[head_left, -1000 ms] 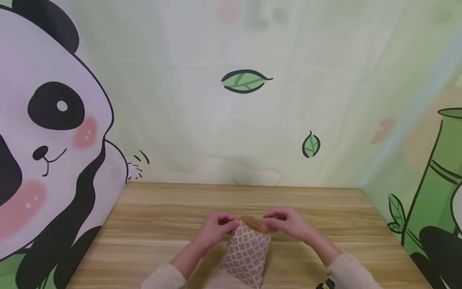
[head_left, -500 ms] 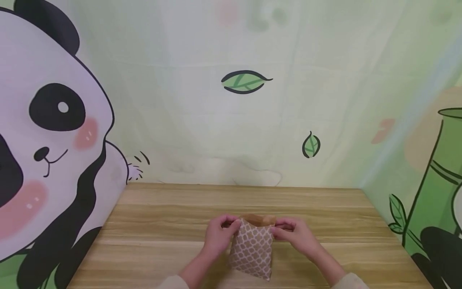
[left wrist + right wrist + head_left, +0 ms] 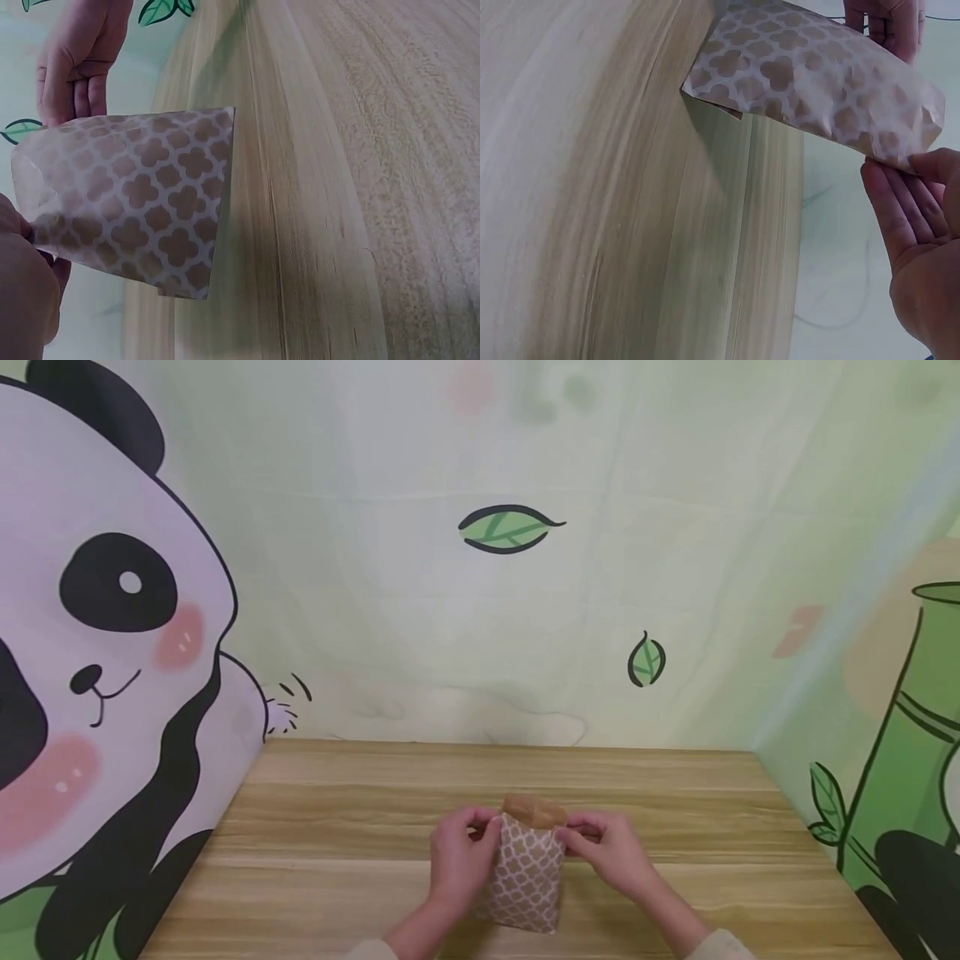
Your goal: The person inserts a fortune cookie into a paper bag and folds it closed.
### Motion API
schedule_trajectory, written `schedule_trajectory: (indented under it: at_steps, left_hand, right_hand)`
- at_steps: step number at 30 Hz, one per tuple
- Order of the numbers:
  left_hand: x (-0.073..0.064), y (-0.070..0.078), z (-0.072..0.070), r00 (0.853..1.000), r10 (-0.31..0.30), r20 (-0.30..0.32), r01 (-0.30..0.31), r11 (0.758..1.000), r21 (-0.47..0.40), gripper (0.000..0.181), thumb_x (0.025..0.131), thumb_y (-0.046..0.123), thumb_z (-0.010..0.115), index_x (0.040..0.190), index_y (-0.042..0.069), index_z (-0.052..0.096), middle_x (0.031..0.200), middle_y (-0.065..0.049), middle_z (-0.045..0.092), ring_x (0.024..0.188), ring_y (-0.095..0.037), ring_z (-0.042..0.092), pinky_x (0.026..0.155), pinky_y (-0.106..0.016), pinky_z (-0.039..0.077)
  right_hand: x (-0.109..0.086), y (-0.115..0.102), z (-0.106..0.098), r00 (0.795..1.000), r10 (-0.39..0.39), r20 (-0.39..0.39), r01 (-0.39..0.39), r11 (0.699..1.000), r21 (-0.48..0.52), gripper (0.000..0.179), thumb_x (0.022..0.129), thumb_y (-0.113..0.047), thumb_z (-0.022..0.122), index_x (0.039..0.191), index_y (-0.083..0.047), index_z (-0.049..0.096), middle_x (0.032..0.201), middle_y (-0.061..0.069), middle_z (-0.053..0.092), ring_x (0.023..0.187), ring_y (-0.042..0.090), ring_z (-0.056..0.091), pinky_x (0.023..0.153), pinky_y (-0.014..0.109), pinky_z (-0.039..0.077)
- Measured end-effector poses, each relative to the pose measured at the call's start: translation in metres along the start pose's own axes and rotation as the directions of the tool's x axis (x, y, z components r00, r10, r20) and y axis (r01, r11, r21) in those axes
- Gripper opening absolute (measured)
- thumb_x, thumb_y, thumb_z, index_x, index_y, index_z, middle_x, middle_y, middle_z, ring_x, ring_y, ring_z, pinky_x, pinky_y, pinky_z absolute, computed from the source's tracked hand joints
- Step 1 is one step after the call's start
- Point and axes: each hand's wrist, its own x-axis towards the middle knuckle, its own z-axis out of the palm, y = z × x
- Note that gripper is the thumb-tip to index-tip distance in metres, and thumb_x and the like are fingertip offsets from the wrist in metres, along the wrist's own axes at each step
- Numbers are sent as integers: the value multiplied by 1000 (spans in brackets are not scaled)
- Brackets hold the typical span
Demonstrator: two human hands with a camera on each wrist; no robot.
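Left hand [image 3: 459, 858] and right hand [image 3: 613, 852] pinch a brown paper bag [image 3: 531, 877] over a wooden table [image 3: 337, 827]
Pale clover-like lattice covers the bag, each hand gripping one side near its top, the left hiding part of an edge from the head camera; behind stands a green backdrop [image 3: 360, 568] printed with leaves [image 3: 506, 529], a panda [image 3: 120, 502] at left and bamboo [image 3: 907, 760] at right

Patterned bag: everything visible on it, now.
The patterned bag looks like thin, slightly creased paper, brown with a pale quatrefoil lattice. Plain brown material shows above the patterned front's top edge. It's held top-end up over the wooden table; whether its bottom touches is unclear. The left hand and right hand pinch opposite sides near the top. Contents, if any, can't be made out.
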Motion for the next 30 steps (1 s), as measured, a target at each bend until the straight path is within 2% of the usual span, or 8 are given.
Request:
schedule_trajectory:
  at_steps: [3,5,9,12,17,19,24,30]
  left_hand:
    - [-1,0,0,1000,16,-3,-16,1000,-14,6,89,2,80,88,6,78,85,0,71,84,-13,67,78,-22,62]
    - [0,-1,-1,1000,3,13,-3,1000,-30,5,90,3,80,90,6,78,86,0,72,85,-14,68,79,-23,62]
    - [4,-6,-4,993,-85,79,92,992,-90,5,93,11,80,95,7,77,92,-1,73,90,-15,69,79,-25,62]
    - [7,-10,-8,976,-134,170,157,979,-133,15,95,18,80,104,7,77,100,-3,74,96,-18,68,83,-29,61]
    - [10,-15,-10,945,-120,303,159,981,-108,40,94,31,83,122,4,74,111,-5,75,104,-21,69,94,-40,60]
    - [11,-16,-10,943,-121,311,156,984,-90,39,93,33,84,119,5,75,107,-4,75,102,-19,68,93,-41,59]
    - [12,-13,-6,947,-137,290,168,982,-85,22,92,28,85,100,9,77,95,0,72,93,-16,66,86,-36,58]
    - [12,-12,-6,951,-132,279,160,984,-79,13,92,19,84,95,9,76,92,0,72,90,-16,66,80,-29,60]
  right_hand:
    - [0,0,2,1000,-7,-28,7,1000,-20,19,101,-2,70,112,13,72,104,26,78,90,31,80,82,42,65]
    - [0,1,1,999,-9,-41,8,1000,-23,18,101,-1,69,112,13,73,104,26,78,89,30,80,82,42,65]
    - [-2,5,-1,998,7,-64,-7,1000,9,18,103,-1,66,112,13,72,103,25,78,88,21,79,83,43,65]
    - [-2,8,-4,997,33,-72,-30,999,42,20,104,-2,66,114,14,72,104,25,77,87,16,78,84,44,65]
    - [-2,10,-7,998,40,-56,-35,996,81,23,103,-3,67,116,16,70,106,29,76,88,14,78,85,45,65]
    - [-2,10,-7,998,34,-43,-30,995,94,24,103,-3,67,117,17,70,107,30,76,88,14,78,85,46,65]
    - [-1,11,-4,999,37,-24,-35,995,97,23,104,-3,67,117,15,70,107,28,77,89,15,78,85,41,65]
    - [-1,13,-4,997,63,-42,-59,993,102,23,104,-3,65,117,15,70,106,27,76,89,16,77,85,42,65]
